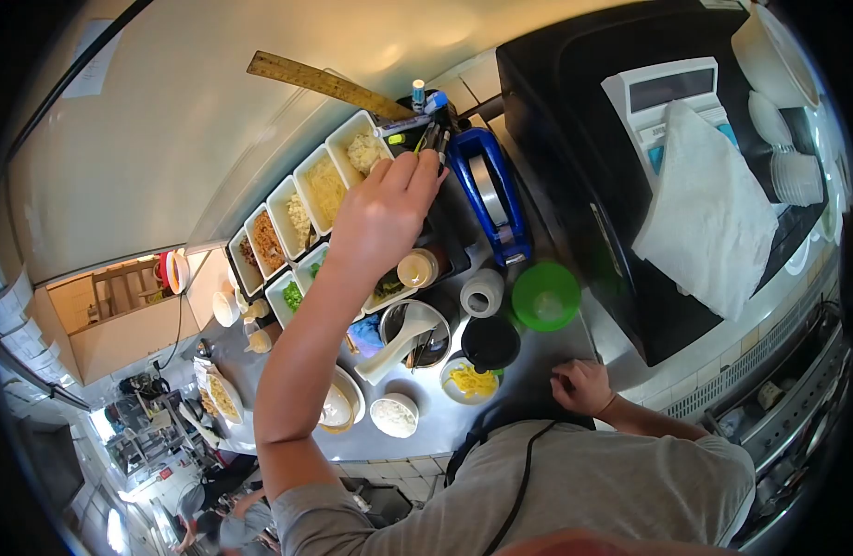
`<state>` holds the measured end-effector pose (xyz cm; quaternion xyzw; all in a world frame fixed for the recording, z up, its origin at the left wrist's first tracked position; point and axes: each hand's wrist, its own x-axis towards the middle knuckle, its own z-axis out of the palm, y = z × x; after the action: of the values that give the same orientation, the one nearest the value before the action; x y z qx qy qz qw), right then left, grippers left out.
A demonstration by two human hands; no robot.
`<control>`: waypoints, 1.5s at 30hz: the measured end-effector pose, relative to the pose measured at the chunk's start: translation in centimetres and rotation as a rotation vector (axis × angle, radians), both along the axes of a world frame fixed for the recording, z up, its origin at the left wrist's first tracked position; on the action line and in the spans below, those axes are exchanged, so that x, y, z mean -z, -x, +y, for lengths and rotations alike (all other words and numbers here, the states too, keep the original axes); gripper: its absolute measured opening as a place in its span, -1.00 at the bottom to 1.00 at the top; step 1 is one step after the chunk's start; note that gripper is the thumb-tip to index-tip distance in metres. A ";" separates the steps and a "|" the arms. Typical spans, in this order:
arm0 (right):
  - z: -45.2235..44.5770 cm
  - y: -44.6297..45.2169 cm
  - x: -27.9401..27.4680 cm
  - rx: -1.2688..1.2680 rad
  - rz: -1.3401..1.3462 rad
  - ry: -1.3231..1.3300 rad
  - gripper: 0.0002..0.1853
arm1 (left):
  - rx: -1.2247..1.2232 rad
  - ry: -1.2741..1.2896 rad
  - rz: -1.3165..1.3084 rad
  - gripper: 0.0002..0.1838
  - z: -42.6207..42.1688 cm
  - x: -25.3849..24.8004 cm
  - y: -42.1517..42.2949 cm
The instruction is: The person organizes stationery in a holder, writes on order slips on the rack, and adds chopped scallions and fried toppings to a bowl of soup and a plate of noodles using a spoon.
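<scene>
My left hand (pixel 389 204) reaches across the counter to a cluster of pens and markers (pixel 434 137) standing at the back. Its fingers are closed on a dark pen there; the fingertips are partly hidden. Just right of it stands a blue tape dispenser (pixel 490 190), and a wooden ruler (pixel 329 82) leans out behind the pens. Under my left forearm are white tubs of toppings (pixel 321 190). My right hand (pixel 582 387) rests at the counter's near edge with its fingers curled and nothing visible in them. Left of it sits a bowl of yellow strips (pixel 471 382).
A green lid (pixel 545 296) and a black round container (pixel 491 344) are mid-counter. A white ladle (pixel 403 343) lies across a metal pot (pixel 431 350). A white bowl (pixel 394 415) is near the front. A cloth (pixel 705 213) partly covers a scale (pixel 663 93). Other people (pixel 236 519) are lower left.
</scene>
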<state>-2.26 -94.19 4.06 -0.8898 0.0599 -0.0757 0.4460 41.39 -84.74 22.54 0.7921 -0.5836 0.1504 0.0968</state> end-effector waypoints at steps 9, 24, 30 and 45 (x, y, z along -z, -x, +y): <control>-0.2 -0.1 -0.3 -0.012 0.007 0.017 -0.72 | -0.275 0.102 0.292 -0.67 -2.0 0.3 -6.6; -0.1 -0.4 -0.6 -0.012 0.000 0.021 -0.73 | -0.256 -0.136 0.506 -0.59 -3.8 0.0 -7.8; 0.0 -0.4 -0.6 -0.012 0.012 0.025 -0.73 | -0.162 0.076 1.085 -0.66 -0.5 0.6 -10.6; 0.0 -0.9 -0.6 -0.018 -0.021 0.046 -0.69 | -0.058 0.073 0.667 -0.63 -2.1 -0.2 -9.4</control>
<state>-1.40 -94.18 4.69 -0.8996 0.0453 -0.0822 0.4265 50.81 -86.88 22.74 0.8100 -0.4911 -0.0938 0.3065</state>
